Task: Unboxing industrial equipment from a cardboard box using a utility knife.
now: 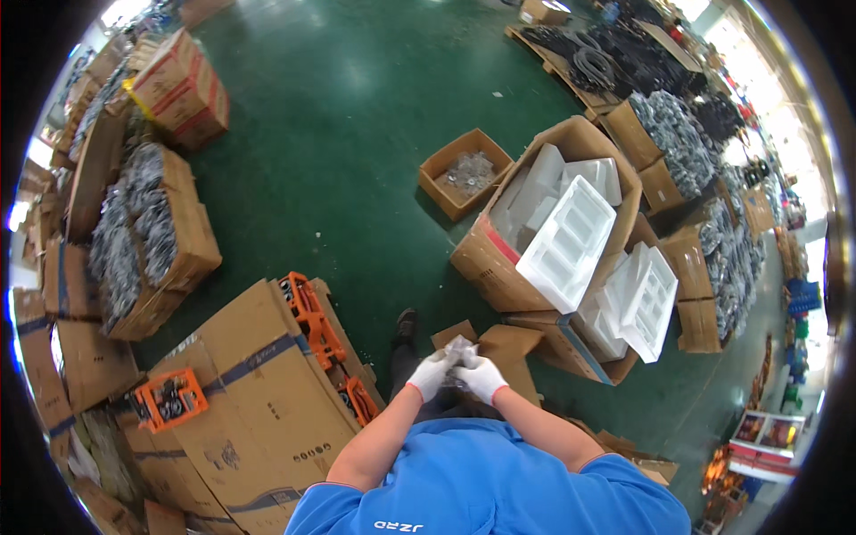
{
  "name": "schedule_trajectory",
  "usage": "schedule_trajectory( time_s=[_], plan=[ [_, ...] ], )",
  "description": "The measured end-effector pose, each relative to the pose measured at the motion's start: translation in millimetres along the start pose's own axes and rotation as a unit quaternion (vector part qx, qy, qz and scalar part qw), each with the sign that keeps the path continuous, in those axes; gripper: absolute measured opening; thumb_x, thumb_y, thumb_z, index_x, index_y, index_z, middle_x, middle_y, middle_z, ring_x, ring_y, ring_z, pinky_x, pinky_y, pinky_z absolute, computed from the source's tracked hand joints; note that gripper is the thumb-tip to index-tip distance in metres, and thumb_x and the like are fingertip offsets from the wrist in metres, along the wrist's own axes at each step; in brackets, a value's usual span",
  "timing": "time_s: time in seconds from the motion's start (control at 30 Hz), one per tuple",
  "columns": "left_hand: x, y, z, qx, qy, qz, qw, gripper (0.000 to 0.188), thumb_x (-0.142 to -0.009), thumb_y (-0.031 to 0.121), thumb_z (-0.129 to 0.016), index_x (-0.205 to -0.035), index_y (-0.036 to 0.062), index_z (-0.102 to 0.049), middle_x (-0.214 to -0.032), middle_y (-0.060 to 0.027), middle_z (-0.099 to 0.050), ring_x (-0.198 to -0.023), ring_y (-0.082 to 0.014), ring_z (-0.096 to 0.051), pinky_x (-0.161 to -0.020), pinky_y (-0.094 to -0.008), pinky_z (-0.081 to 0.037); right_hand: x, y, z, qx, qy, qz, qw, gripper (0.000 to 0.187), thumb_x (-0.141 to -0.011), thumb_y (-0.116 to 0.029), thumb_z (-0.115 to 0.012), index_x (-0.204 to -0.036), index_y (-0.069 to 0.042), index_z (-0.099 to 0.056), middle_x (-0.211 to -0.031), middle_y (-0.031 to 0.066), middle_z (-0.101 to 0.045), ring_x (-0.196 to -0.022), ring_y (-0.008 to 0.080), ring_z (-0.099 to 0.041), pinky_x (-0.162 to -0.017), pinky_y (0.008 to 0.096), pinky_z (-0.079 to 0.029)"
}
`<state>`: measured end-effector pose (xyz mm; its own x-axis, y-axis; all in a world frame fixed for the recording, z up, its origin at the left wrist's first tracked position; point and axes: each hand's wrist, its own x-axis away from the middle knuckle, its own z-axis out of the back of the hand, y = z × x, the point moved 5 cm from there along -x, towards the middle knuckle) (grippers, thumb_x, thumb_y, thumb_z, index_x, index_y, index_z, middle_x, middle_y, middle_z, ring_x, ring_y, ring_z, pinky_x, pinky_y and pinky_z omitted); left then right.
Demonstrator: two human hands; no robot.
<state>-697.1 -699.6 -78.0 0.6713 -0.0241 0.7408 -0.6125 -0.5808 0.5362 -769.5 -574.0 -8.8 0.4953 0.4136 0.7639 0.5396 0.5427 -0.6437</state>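
Note:
In front of my body, my left hand (430,374) and my right hand (483,379) meet, both in white gloves with reddish cuffs. Between their closed fingers is a small clear plastic packet (460,346), crinkled and shiny; what lies inside it is too small to make out. Just beyond and below the hands, an open cardboard box (510,346) spreads its flaps, and its inside is mostly hidden.
To the right, a large carton (486,259) holds white foam trays (571,241). A small box (432,174) of clear packets sits on the green floor (294,134). Orange tool-like units (312,321) lie beside a big flat carton (259,401) at left.

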Motion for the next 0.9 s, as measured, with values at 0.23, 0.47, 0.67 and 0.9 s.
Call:
schedule_trajectory(
  time_s=[0.23, 0.47, 0.67, 0.9],
  plan=[
    [-191.9, 53.3, 118.5, 0.070, 0.102, 0.088, 0.988, 0.029, -0.107, 0.027, -0.050, -0.121, 0.0125, -0.071, -0.119, -0.0071, -0.075, -0.106, -0.0233, -0.073, -0.088, -0.0419, -0.059, -115.7, -175.9, 45.3, 0.390, 0.244, 0.267, 0.847, 0.043, -0.086, -0.030, -0.072, -0.122, -0.006, -0.067, -0.131, 0.0222, -0.064, -0.120, 0.0422, -0.062, -0.102, 0.0501, -0.052],
    [-424.5, 192.4, 144.5, -0.030, 0.178, -0.047, 0.982, 0.036, -0.106, 0.031, -0.055, -0.128, 0.0064, -0.068, -0.117, -0.0114, -0.074, -0.104, -0.0258, -0.072, -0.091, -0.0434, -0.058, -294.8, -197.6, 154.5, 0.552, 0.292, 0.109, 0.773, 0.055, -0.085, -0.046, -0.080, -0.121, -0.007, -0.066, -0.111, 0.0183, -0.074, -0.110, 0.0361, -0.070, -0.095, 0.0492, -0.054],
    [-570.9, 282.1, 111.0, -0.251, 0.292, -0.127, 0.914, 0.054, -0.099, 0.040, -0.063, -0.138, 0.0034, -0.061, -0.125, -0.0178, -0.069, -0.107, -0.0317, -0.070, -0.099, -0.0462, -0.055, -328.6, -188.6, 165.8, 0.519, 0.306, 0.192, 0.775, 0.032, -0.081, -0.032, -0.085, -0.087, -0.009, -0.063, -0.075, 0.0126, -0.069, -0.067, 0.0345, -0.069, -0.062, 0.0452, -0.056],
    [-709.4, 254.9, 108.0, -0.731, 0.252, -0.260, 0.578, 0.065, -0.086, 0.041, -0.080, -0.138, 0.0082, -0.060, -0.156, -0.0150, -0.046, -0.148, -0.0369, -0.041, -0.122, -0.0521, -0.031, -332.6, -190.1, 169.5, 0.521, 0.266, 0.194, 0.787, 0.036, -0.073, -0.023, -0.089, -0.079, -0.008, -0.058, -0.068, 0.0102, -0.062, -0.061, 0.0327, -0.064, -0.056, 0.0436, -0.051]
  ],
)
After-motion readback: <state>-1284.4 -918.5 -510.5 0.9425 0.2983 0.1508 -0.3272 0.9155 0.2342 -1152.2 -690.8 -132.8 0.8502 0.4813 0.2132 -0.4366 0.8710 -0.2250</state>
